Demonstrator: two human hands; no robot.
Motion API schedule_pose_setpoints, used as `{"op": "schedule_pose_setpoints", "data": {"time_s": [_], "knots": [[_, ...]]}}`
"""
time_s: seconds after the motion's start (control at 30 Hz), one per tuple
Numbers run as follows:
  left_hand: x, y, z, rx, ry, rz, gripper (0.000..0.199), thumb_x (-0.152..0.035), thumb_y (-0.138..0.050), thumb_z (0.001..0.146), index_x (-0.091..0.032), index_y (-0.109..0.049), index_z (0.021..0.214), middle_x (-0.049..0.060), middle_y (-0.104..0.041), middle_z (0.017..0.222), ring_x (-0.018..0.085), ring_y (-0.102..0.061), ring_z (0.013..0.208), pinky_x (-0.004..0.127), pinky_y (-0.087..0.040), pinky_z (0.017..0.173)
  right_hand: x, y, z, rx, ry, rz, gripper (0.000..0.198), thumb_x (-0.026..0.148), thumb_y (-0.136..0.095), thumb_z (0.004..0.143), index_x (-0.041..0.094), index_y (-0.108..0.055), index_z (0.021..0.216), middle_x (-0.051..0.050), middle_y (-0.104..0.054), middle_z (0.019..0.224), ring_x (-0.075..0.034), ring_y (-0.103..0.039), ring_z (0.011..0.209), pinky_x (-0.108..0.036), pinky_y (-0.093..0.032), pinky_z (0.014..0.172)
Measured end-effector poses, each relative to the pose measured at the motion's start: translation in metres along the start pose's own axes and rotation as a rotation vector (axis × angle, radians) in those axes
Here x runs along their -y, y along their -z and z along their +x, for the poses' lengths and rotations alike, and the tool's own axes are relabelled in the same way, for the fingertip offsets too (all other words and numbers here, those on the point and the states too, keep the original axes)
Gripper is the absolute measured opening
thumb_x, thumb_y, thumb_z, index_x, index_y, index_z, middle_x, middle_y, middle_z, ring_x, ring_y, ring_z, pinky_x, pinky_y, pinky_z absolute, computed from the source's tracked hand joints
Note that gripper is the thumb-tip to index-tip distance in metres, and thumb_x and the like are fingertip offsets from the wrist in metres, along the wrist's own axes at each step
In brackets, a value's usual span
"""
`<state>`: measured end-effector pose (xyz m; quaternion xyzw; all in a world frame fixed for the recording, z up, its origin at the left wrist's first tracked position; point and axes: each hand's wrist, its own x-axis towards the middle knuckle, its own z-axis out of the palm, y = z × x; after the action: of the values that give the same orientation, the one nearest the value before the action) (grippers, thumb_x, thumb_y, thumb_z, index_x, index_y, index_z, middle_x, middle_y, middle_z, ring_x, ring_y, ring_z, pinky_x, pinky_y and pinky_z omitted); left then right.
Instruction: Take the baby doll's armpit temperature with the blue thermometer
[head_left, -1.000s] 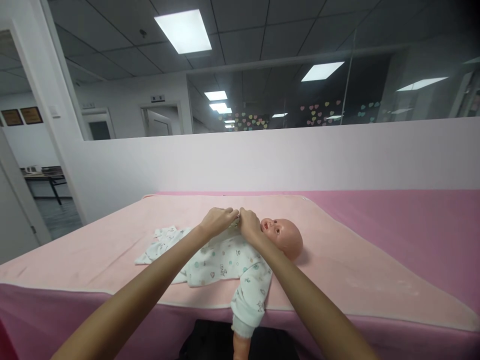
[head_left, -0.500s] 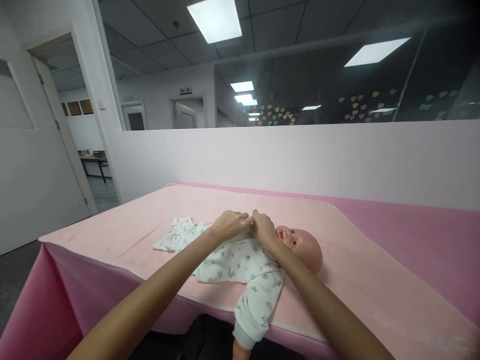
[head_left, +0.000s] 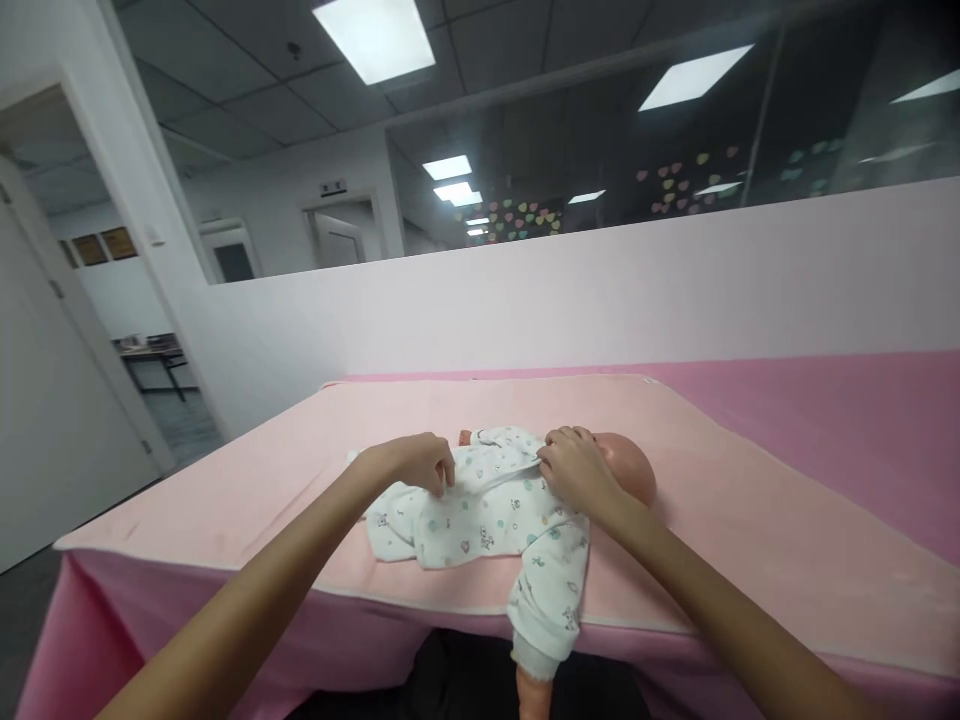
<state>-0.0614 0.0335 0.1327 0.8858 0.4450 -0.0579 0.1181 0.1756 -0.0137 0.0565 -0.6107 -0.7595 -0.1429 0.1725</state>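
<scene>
A baby doll (head_left: 628, 466) lies on its back, its head to the right, in a white baby romper (head_left: 480, 525) with small printed figures. My right hand (head_left: 581, 472) is at the collar, fingers bent over the cloth by the doll's chin and covering most of its face. From that hand the front edge of the romper runs left in a slanting line. My left hand (head_left: 420, 462) has its fingers curled down onto the front lower on the body; its fingertips are partly hidden. One doll arm hangs over the table's near edge, the other points away.
Under the doll is a peach pad (head_left: 262, 480) with a white border, laid over a pink cloth (head_left: 847, 430) that hangs down in front. Behind stands a low white wall (head_left: 562, 300) with glass above. A door (head_left: 60, 380) stands at the left.
My hands, close together over the chest before, are now apart: the left moved down the body, the right stayed by the neck. The doll's far arm has come into sight. The view has tilted.
</scene>
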Motion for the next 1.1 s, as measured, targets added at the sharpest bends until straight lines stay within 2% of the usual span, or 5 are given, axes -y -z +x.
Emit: {"op": "schedule_pose_setpoints", "data": {"time_s": [0.13,0.33,0.73,1.0,1.1], "knots": [[-0.01,0.004,0.043,-0.177,-0.135,-0.07,0.028,-0.035,-0.05,0.071,-0.024,-0.066,0.091,0.003,-0.065,0.09,0.016,-0.059,0.078,0.022,-0.042,0.062,-0.021,0.004,-0.013,-0.132,-0.096,0.161,0.025,0.025,-0.04,0.085,0.019,-0.063,0.079,-0.004,-0.061,0.089,-0.016,-0.052,0.088,-0.027,-0.034,0.081],[0.001,-0.048,0.134,-0.594,-0.006,0.105,0.039,-0.036,-0.037,0.081,-0.02,-0.055,0.111,0.011,-0.052,0.121,0.026,-0.046,0.111,0.037,-0.037,0.088,-0.051,0.004,-0.02,-0.297,-0.332,0.487,0.025,0.029,-0.04,0.084,0.02,-0.063,0.089,-0.002,-0.064,0.095,-0.014,-0.055,0.09,-0.024,-0.037,0.083],[0.03,-0.068,0.148,-0.32,0.14,-0.077,0.061,-0.06,-0.017,0.079,-0.017,-0.055,0.1,0.014,-0.062,0.106,0.029,-0.056,0.097,0.038,-0.042,0.077,-0.078,-0.023,-0.007,-0.377,-0.636,1.036,0.028,0.038,-0.048,0.076,0.017,-0.063,0.088,-0.005,-0.065,0.102,-0.018,-0.057,0.096,-0.029,-0.043,0.086],[0.034,-0.074,0.143,-0.328,0.169,-0.12,0.067,-0.067,-0.021,0.074,-0.019,-0.059,0.101,0.013,-0.06,0.112,0.032,-0.054,0.103,0.04,-0.041,0.081,-0.067,-0.019,-0.021,0.081,-0.74,1.801,0.054,0.05,-0.024,0.084,0.011,-0.057,0.103,-0.014,-0.063,0.105,-0.022,-0.063,0.089,-0.037,-0.049,0.076],[0.033,-0.076,0.14,-0.36,0.168,-0.115,0.066,-0.066,-0.019,0.076,-0.02,-0.059,0.099,0.012,-0.062,0.109,0.03,-0.055,0.1,0.04,-0.04,0.081,-0.06,-0.025,-0.027,0.048,-0.709,1.784,0.054,0.047,-0.024,0.086,0.01,-0.051,0.113,-0.015,-0.057,0.117,-0.021,-0.061,0.095,-0.036,-0.048,0.079]]}}
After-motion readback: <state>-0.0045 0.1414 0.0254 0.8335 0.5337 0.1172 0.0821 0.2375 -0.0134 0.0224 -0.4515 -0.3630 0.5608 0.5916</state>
